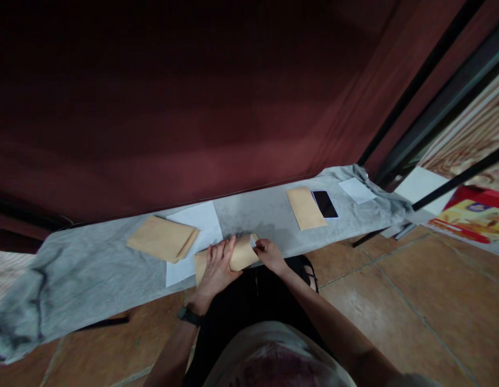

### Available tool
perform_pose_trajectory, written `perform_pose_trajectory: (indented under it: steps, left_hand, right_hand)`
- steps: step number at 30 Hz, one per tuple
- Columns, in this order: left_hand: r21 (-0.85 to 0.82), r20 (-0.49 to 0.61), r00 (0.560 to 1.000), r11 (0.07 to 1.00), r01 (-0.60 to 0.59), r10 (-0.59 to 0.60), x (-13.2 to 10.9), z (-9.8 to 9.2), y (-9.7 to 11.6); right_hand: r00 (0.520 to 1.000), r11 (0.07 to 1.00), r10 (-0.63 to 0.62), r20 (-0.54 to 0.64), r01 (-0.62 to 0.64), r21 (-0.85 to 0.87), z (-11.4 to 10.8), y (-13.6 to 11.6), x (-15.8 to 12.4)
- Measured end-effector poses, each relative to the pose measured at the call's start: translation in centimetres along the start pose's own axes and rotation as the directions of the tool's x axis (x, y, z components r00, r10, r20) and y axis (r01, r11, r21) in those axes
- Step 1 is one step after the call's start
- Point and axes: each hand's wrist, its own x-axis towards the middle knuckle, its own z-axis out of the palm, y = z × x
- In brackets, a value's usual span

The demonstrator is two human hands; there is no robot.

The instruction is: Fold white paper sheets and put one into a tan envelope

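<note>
A tan envelope (pixel 243 253) lies on the grey cloth (pixel 92 263) that covers a long narrow surface in front of me. My left hand (pixel 217 267) rests flat on the envelope's left part, fingers stretched out. My right hand (pixel 269 253) pinches the envelope's right end, where a bit of white paper shows. Under the envelope lies a white sheet (pixel 196 228). A watch sits on my left wrist.
A stack of tan envelopes (pixel 163 238) lies to the left. Further right lie a single tan envelope (pixel 305 207), a black phone (pixel 325 203) and a small white paper (pixel 357 190). A dark red wall stands behind; tiled floor lies below.
</note>
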Motion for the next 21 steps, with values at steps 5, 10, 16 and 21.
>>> perform_pose_trajectory:
  steps: [5, 10, 16, 21]
  left_hand:
    - [0.056, -0.01, 0.999, 0.998, -0.038, 0.038, 0.1, -0.1, 0.3]
    - [0.077, 0.0, 0.997, 0.994, -0.08, 0.08, 0.4, -0.2, 0.7]
    - [0.08, 0.04, 0.995, 0.993, -0.091, 0.088, 0.7, -0.6, 1.0]
    - [0.08, 0.063, 0.995, 0.993, -0.083, 0.078, 0.9, -0.6, 1.0]
  right_hand:
    - [0.984, 0.99, 0.097, -0.148, -0.081, 0.114, -0.1, 0.2, -0.2]
    - [0.989, 0.976, 0.147, -0.018, -0.142, 0.167, -0.4, 0.6, 0.5]
    - [0.991, 0.979, 0.133, 0.01, -0.133, 0.157, -0.9, 0.8, 0.7]
    - [0.995, 0.985, 0.099, -0.021, -0.095, 0.142, -1.1, 1.2, 0.6]
